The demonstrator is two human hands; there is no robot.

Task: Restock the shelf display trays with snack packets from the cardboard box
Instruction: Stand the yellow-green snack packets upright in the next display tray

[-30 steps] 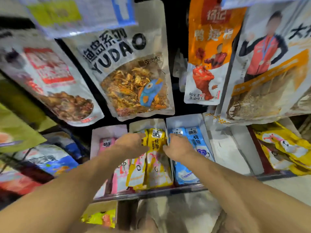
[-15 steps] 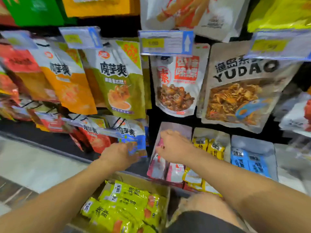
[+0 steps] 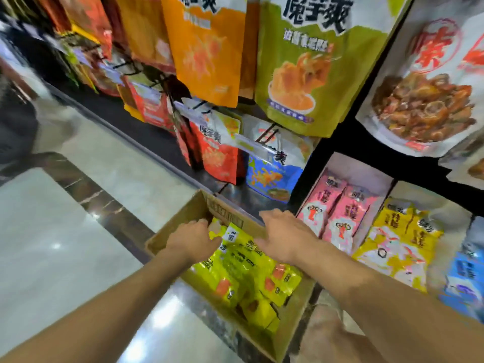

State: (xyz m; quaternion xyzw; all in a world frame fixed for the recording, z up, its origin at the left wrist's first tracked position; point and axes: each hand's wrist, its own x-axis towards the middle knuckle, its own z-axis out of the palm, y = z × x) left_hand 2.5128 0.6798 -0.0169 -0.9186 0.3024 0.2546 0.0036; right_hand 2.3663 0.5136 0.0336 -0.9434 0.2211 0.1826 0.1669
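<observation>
An open cardboard box (image 3: 183, 216) sits on the floor in front of the shelf, filled with yellow-green snack packets (image 3: 248, 268). My left hand (image 3: 193, 238) is down inside the box at its far end, fingers curled onto the top packets. My right hand (image 3: 285, 234) hovers over the box's right rim with fingers spread, holding nothing. To the right, shelf display trays hold pink packets (image 3: 337, 213), yellow packets (image 3: 400, 239) and blue packets (image 3: 463, 279).
Large hanging snack bags, orange (image 3: 207, 48), green (image 3: 314, 66) and white (image 3: 429, 82), fill the rack above. Red and blue bags (image 3: 269, 169) hang on lower pegs left of the trays. Polished tiled floor (image 3: 65, 231) stretches to the left. My knee (image 3: 324, 339) is at the bottom.
Both hands left the display trays and dropped left into the cardboard box; the view swung left and down, bringing the box and floor into view.
</observation>
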